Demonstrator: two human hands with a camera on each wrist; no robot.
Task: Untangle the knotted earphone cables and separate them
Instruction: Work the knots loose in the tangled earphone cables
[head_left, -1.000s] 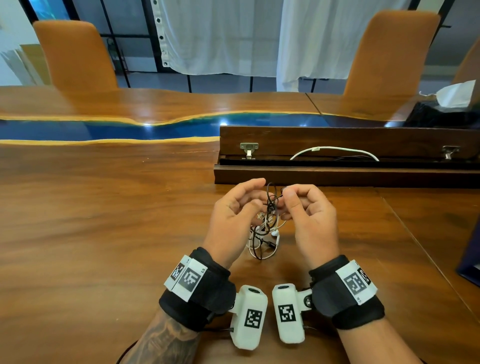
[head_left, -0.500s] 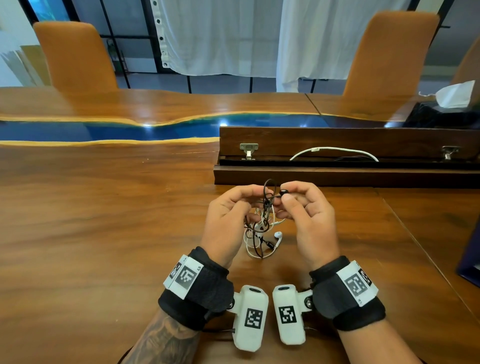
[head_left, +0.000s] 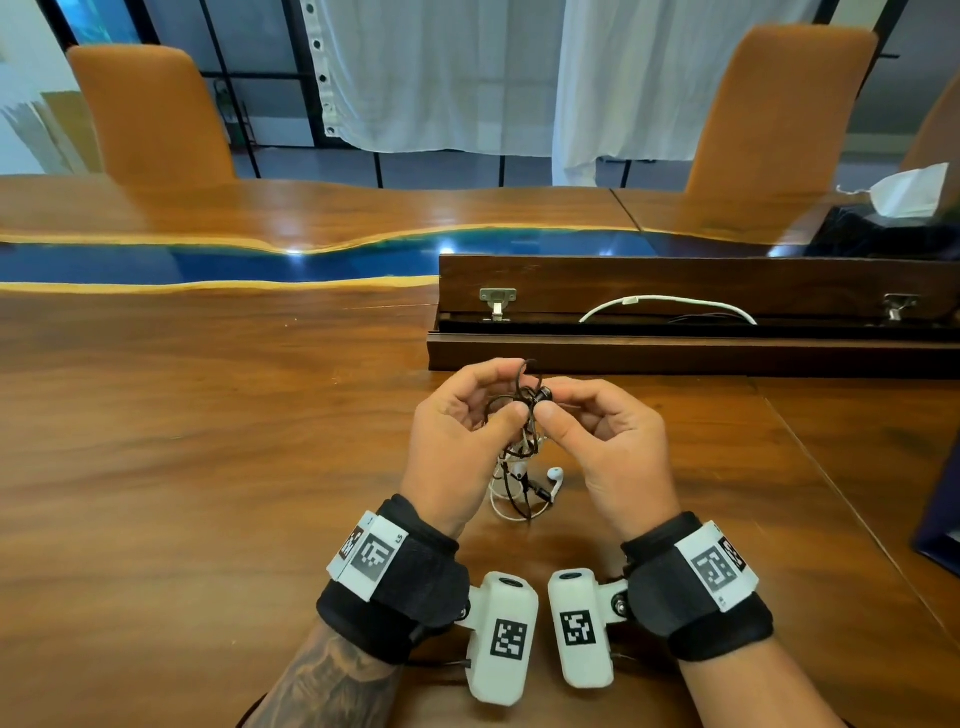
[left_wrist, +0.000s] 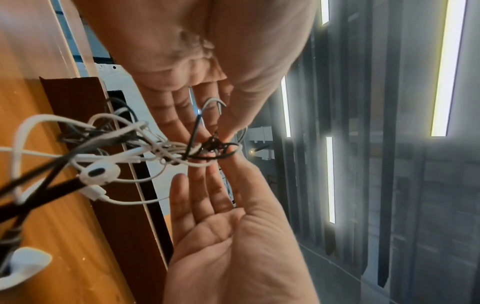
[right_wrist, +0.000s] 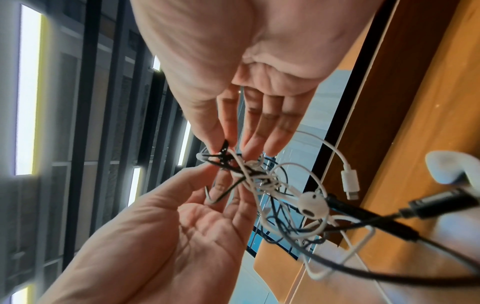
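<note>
Both hands up off the table (head_left: 208, 467), meeting at the top of the earphone tangle (head_left: 519, 457). Left hand (head_left: 457, 441) pinches black cable (head_left: 511, 402) between thumb and forefinger; the other fingers are loosely curled. Right hand (head_left: 613, 447) pinches what looks like a black earbud (head_left: 543, 394), thumb against forefinger, other fingers relaxed. Pinch points nearly touch, right at the knot (left_wrist: 214, 144).

Key relation: the bundle hangs straight down from the fingertips, long axis vertical, lower loops of white cable (head_left: 506, 512) resting on the table between the wrists, near side of the hands. White earbud (head_left: 555, 475) dangles just right of centre. So the slack lies below and toward the body; the knot is on top, equally close to both hands.

My read: early stage, black and white still fully interlaced. Next move probably calls for feeding the black earbud back through a loop while the left hand anchors. Pulling the hands apart sideways risks tightening the knot.

Wooden cable box (head_left: 675, 343) sits just beyond, on the far side.
</note>
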